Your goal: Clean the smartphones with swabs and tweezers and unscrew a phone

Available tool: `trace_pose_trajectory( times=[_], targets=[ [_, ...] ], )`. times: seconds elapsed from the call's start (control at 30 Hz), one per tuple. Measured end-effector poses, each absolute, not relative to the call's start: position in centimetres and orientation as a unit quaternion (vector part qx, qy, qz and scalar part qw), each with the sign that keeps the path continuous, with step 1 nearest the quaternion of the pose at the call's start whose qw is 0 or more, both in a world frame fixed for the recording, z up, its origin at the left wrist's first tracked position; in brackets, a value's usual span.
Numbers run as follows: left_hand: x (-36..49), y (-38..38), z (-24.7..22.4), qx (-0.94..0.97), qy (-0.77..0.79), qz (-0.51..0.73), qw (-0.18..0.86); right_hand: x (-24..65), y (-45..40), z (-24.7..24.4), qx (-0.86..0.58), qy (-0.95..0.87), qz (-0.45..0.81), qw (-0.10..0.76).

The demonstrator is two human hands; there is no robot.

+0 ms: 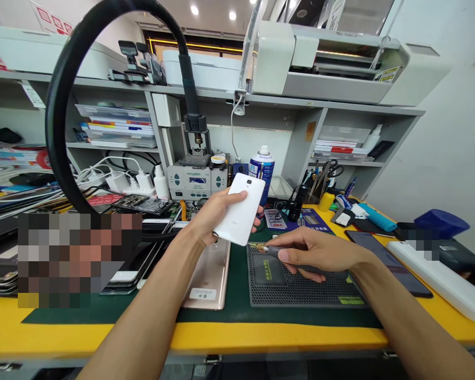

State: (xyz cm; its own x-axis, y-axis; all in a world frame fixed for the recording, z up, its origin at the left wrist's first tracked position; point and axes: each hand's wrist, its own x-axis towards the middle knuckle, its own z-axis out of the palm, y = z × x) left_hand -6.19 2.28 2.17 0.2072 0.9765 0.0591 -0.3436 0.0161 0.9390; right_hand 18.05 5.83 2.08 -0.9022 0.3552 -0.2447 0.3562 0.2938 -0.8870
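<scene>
1. White phone (236, 214) is hanging in midair in the head view, held by a person's left hand (210, 215) above a green mat (134, 312) on a yellow bench (261, 338).
2. Left fingers are grasping the white phone, the thumb lying across its back and fingertips curling round its right edge.
3. The phone is leaning, its back facing the camera and its lens sitting at the upper end.
4. The right hand (316, 253) is gripping a grey tool (275, 250), thumb and fingers wrapping around the handle. Its brass-coloured tip is pointing left, appearing near the phone's lower corner; whether they are touching, one cannot tell.
5. A dark pad (259, 295) is lying on the mat beneath the right hand, a honeycomb pattern covering much of it.
6. A gold phone (214, 264) is resting face down below the left hand, showing a white label.
7. A tablet (391, 261) is lying right of the pad.
8. A blue can (263, 164) is standing behind the white phone, while a black hose (57, 105) is arching at left and a white machine (332, 87) is occupying the shelf (217, 94) above.
</scene>
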Motion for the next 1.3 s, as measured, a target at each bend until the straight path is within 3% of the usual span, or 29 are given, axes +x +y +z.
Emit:
trace_pose_trajectory(
  times=[1.3],
  targets=[
    [-5.97,1.74,2.67,0.474,0.333,0.532,0.619,18.39,6.19,2.15,0.22,0.786,-0.576,-0.045]
  ],
)
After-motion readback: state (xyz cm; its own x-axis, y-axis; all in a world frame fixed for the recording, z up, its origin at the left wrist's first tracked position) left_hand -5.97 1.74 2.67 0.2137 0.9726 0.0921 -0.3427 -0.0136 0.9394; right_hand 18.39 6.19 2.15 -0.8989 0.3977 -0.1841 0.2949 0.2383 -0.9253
